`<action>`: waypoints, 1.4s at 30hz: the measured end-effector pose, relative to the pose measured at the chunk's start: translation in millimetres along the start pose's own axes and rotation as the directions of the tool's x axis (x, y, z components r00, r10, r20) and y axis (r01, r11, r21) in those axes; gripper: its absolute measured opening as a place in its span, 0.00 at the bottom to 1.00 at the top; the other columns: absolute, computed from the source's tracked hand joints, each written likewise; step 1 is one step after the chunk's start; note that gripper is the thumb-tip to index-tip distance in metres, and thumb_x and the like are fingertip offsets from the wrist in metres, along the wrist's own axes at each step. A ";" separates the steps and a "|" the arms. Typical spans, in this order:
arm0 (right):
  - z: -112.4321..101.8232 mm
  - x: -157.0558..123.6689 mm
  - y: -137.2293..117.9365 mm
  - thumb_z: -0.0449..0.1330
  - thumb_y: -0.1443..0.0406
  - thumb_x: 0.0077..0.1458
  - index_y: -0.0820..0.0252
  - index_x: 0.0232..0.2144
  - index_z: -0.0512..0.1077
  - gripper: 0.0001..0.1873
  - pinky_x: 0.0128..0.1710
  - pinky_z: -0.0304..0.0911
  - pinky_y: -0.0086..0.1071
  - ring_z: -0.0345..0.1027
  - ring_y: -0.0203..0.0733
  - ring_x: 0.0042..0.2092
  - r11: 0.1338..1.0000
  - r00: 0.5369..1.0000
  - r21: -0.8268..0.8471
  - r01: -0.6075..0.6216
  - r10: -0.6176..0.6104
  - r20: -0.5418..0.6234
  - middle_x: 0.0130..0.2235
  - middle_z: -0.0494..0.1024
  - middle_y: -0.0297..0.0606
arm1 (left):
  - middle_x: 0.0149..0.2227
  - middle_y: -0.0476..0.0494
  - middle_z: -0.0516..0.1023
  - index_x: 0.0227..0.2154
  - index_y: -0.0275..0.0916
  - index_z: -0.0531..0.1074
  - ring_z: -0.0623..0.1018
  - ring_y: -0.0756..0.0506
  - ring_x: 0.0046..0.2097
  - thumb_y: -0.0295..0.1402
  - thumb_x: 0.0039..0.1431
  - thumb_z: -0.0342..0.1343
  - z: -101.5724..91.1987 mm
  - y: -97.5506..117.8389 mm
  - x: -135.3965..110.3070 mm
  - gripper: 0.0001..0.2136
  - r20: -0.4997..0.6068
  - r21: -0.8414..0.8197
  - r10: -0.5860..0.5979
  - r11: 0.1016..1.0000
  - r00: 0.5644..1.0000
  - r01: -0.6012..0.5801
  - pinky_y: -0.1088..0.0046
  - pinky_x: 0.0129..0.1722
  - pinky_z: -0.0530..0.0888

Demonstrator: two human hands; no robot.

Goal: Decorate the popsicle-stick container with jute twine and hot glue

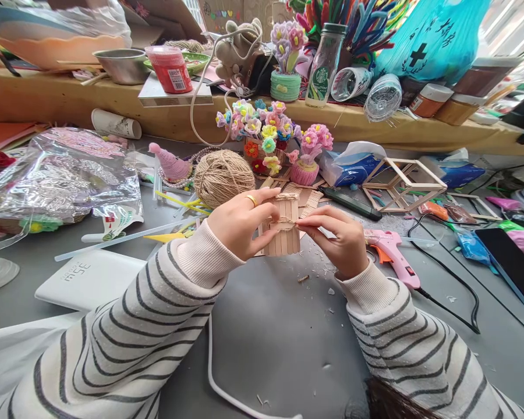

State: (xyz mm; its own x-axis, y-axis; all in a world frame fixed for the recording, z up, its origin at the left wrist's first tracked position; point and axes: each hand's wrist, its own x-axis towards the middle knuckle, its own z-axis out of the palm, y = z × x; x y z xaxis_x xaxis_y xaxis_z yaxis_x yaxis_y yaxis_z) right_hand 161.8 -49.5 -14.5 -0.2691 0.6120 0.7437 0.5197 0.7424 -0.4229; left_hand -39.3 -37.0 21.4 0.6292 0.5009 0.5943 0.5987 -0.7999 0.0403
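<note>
A: ok so what are the hands doing here?

B: left hand (241, 226) is gripping a little craft-stick piece (283, 243) by its top and left side. right hand (339, 237) has thumb and fingertips pinched on the jute twine (284, 220) across its front.

A: and it's where?

B: held up over the gray tabletop (288, 343), toward the middle of the far edge. twine ball (224, 174) just behind the left hand, pink glue gun (393, 250) beside the right.

Stick panel (283, 242) central, twine ball (224, 176) behind left, glue gun (399, 261) right, phone (513, 265) farther right
</note>
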 end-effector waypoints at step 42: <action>7.9 0.2 -1.6 0.59 0.61 0.51 0.59 0.27 0.69 0.07 0.30 0.66 0.30 0.66 0.35 0.31 0.870 0.903 0.243 -0.429 0.406 0.138 0.29 0.72 0.35 | 0.48 0.30 0.74 0.31 0.35 0.71 0.75 0.40 0.49 0.33 0.55 0.52 0.8 -2.0 -1.4 0.07 0.043 -0.003 -0.016 1.000 0.999 0.016 0.64 0.46 0.74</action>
State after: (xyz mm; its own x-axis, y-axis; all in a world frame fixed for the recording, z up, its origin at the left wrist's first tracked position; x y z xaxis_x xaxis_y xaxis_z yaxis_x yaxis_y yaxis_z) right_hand 154.5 -48.4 -17.8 -0.1440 0.8921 0.4283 0.3700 0.4499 -0.8128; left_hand -40.9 -35.8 19.9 0.6403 0.5271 0.5587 0.6073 -0.7928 0.0519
